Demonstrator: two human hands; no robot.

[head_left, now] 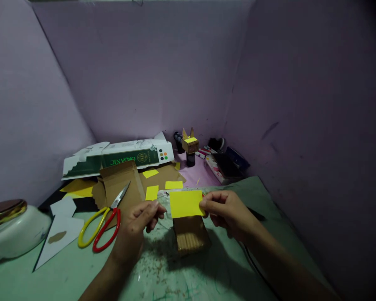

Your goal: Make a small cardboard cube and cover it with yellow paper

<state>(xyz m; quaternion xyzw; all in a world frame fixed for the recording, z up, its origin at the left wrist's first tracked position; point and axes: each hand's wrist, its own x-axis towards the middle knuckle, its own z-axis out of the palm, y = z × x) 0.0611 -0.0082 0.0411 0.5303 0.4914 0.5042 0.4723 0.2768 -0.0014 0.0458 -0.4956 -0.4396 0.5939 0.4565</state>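
Observation:
My right hand (226, 211) pinches the right edge of a yellow paper rectangle (185, 203) between thumb and fingers. The paper is held over the far end of a small brown cardboard box (191, 235) and hides part of it; whether the two touch I cannot tell. To the left of the paper, my left hand (144, 219) has its fingers curled and thumb against them; anything in them is hidden. Scissors (108, 219) with one yellow and one red handle lie beside it, blades partly on brown cardboard (123, 190).
Yellow paper pieces (174, 184) lie beyond my hands. A cardboard head with pointed ears (190, 145) sits on a dark bottle at the back. White scraps (64, 228) and a white rounded object (17, 230) are at left. A printed box (122, 156) rests near the wall.

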